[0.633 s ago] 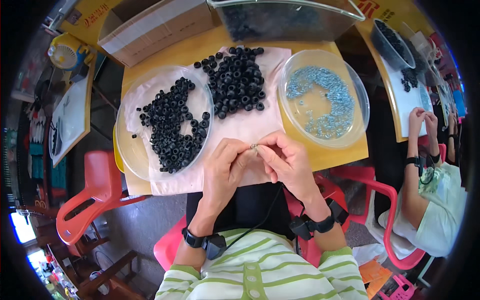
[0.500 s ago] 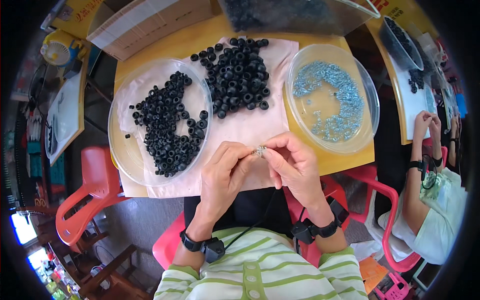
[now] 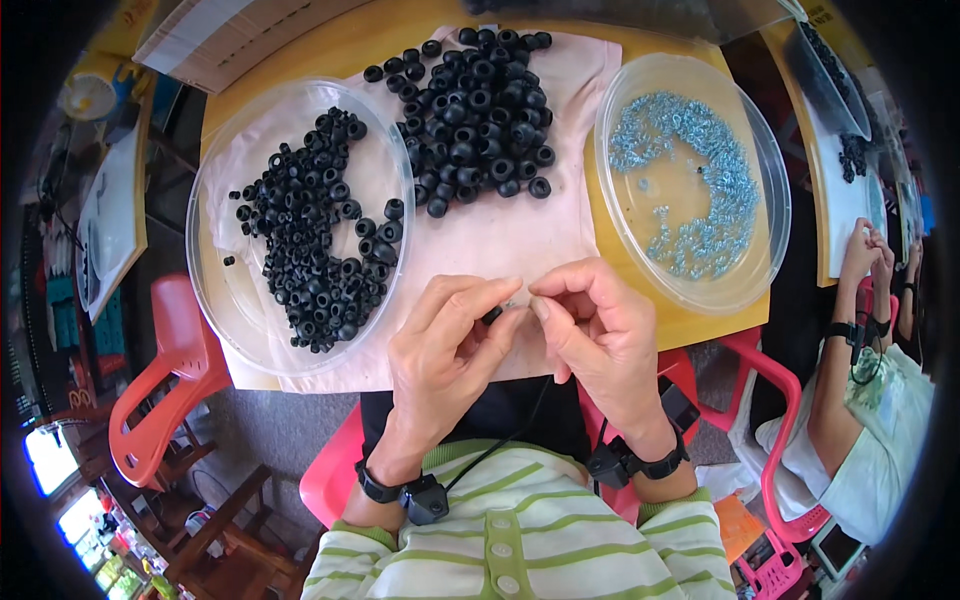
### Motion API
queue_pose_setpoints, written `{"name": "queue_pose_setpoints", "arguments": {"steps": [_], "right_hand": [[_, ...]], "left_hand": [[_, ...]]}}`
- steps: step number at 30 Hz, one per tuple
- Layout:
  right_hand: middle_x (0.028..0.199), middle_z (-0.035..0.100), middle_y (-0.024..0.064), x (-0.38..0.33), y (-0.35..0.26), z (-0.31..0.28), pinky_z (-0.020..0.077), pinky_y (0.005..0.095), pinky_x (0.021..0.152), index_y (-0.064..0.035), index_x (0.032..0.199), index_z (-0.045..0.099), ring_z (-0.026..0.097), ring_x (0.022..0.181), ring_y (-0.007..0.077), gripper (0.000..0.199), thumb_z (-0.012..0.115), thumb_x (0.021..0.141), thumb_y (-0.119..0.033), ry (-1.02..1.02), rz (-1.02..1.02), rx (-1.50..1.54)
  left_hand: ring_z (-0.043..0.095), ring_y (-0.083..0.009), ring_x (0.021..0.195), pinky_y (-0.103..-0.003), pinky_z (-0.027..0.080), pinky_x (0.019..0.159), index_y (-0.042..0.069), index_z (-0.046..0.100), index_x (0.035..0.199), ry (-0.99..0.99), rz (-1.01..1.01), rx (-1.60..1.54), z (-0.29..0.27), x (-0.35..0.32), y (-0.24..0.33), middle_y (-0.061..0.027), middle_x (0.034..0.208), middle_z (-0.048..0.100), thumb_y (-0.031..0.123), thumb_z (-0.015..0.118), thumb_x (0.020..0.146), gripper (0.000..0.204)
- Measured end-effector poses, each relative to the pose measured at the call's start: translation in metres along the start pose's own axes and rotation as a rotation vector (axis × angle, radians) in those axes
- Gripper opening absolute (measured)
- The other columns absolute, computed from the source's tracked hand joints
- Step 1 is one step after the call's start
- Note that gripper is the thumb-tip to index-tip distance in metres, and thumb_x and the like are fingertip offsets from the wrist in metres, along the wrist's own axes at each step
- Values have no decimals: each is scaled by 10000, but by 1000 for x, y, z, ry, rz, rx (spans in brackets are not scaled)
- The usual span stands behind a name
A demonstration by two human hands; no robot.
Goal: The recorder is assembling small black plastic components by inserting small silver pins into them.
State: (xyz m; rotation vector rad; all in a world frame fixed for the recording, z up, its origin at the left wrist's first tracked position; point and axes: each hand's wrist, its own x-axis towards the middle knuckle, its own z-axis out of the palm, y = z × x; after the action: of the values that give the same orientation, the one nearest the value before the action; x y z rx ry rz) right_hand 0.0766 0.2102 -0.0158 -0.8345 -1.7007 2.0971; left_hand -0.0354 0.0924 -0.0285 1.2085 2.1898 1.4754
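Both hands meet above the front of a pale pink cloth (image 3: 440,262), fingertips close together. In my left hand (image 3: 440,345) the thumb and forefinger close on a small clear or silvery piece, hard to make out. A black hollow bead-like piece (image 3: 491,315) shows beneath those fingers. My right hand (image 3: 603,325) pinches with thumb and forefinger beside it; whatever lies between these fingertips is too small to name. Left of the hands, a clear round tub (image 3: 222,300) holds many black hollow pieces (image 3: 305,225). To the right, another clear tub (image 3: 640,215) contains small shiny bluish pieces (image 3: 728,180).
A heap of larger black hollow pieces (image 3: 478,120) lies on the cloth beyond my hands. A cardboard box (image 3: 215,45) stands at the far left of the yellow table (image 3: 700,325). A red chair (image 3: 180,345) is at left; another person's hands (image 3: 868,250) work at the right-hand table.
My fingertips have drawn slightly apart, and the silvery bits between them show less. The black piece in my left hand has come into sight. The whole view has shifted a little.
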Motion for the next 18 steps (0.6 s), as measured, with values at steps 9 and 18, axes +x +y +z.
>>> {"name": "queue_pose_setpoints", "arguments": {"steps": [9,18], "right_hand": [[786,585,10,-8,-14,-8,443,190,492,9,1019,592,530,587,37,108,601,913,-10,75,-3,-19],[817,555,103,-11,-13,-9,483,318,597,-31,915,607,594,670,255,168,669,780,47,-21,-353,-719]], "left_hand": [[572,-96,616,-224,455,521,40,692,1047,24,-10,-21,-1,1,0,-69,904,649,-19,712,805,249],[616,-149,756,-236,472,597,18,693,1021,92,51,-168,-5,-1,-3,-87,893,662,-59,687,811,224]]}}
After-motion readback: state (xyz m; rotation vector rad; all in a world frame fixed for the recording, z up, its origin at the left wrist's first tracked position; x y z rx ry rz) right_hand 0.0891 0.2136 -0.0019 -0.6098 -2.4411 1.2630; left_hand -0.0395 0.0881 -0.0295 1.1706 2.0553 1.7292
